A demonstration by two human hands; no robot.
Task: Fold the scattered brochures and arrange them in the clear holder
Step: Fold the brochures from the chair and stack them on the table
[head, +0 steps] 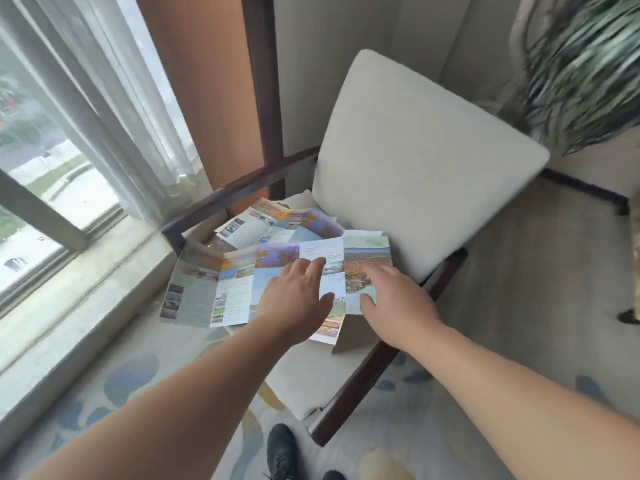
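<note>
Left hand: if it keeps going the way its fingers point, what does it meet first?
The left hand is spread over an unfolded brochure on the chair seat; going on, it would likely meet that sheet's white panel first. Depth is unclear; it may already touch.

A single head-worn wide-angle view looks forward and steeply down from above the chair, close over its seat; a window lies left of the chair, a plant to its right.
</note>
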